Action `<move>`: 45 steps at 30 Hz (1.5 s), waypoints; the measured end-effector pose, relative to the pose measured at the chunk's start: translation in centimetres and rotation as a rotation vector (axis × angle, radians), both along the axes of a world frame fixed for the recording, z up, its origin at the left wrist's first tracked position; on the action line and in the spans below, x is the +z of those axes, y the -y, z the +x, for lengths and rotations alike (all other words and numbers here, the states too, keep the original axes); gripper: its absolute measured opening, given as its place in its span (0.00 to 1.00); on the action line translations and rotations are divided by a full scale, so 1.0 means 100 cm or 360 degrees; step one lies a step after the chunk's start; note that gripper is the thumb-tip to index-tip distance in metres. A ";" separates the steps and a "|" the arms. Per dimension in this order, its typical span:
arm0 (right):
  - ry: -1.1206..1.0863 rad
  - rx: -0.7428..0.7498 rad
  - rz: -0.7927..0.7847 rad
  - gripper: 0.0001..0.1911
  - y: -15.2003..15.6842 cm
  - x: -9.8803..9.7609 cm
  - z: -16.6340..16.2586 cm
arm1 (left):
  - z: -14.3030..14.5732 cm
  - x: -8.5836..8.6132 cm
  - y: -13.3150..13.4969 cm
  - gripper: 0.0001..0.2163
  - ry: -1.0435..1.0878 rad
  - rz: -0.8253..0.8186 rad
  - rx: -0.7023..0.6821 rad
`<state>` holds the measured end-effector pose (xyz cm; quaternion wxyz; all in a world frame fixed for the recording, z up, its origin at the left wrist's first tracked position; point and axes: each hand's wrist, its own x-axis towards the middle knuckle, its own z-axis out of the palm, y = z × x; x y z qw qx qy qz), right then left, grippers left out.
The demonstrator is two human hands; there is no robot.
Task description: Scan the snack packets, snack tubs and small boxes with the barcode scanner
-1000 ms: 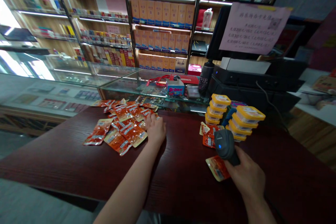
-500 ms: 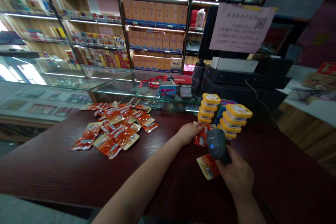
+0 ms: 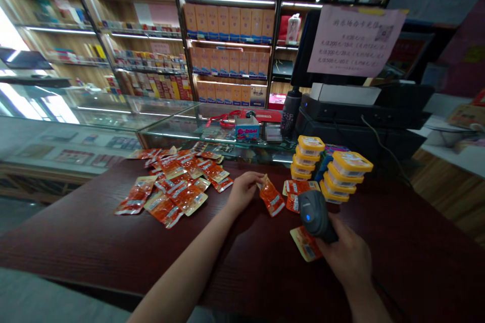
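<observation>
My left hand (image 3: 244,191) pinches the top end of an orange snack packet (image 3: 272,197), its fingers closed on the corner. In my right hand (image 3: 350,252) is a dark grey barcode scanner (image 3: 313,213) with a blue light on it. Just beyond the scanner lie a few more orange packets (image 3: 302,186), partly hidden by it. Another packet (image 3: 304,243) rests on the table under the scanner, near my right fingers. To the left spreads a loose pile of the same packets (image 3: 182,181).
Two stacks of yellow-lidded tubs, the left stack (image 3: 306,156) and the right stack (image 3: 346,174), stand behind the scanner. A glass counter (image 3: 182,128) borders the dark wooden table (image 3: 94,247). A monitor bearing a paper sign (image 3: 354,43) rises at the back right.
My left hand has moved left from the packets by the tubs and now has one packet in its fingers. My right hand and the scanner stay nearly in place.
</observation>
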<state>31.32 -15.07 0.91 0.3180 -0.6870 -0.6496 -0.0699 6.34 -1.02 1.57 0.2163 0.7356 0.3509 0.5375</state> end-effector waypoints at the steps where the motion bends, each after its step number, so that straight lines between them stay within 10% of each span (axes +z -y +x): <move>1: -0.0003 0.0065 -0.0001 0.21 -0.001 -0.001 0.000 | -0.004 -0.003 0.001 0.11 0.0121 -0.0077 0.0021; 10: -0.0915 0.0556 -0.0326 0.17 0.003 0.033 -0.037 | -0.011 -0.009 0.002 0.05 0.0906 -0.0552 0.0008; 21: -0.1597 0.0478 -0.0733 0.21 0.012 0.048 -0.074 | -0.013 -0.017 -0.003 0.03 0.1072 -0.0547 0.0181; 29: -0.1472 0.0519 -0.0663 0.23 0.015 0.048 -0.077 | -0.011 -0.012 0.000 0.08 0.1244 -0.0679 0.0092; 36: -0.0391 0.0450 -0.0087 0.16 0.004 0.023 -0.045 | -0.010 -0.012 0.002 0.08 0.1110 -0.0637 0.0216; 45: 0.0142 0.0346 0.0517 0.25 0.001 -0.014 -0.015 | -0.064 0.017 -0.007 0.06 0.0839 -0.0174 0.0925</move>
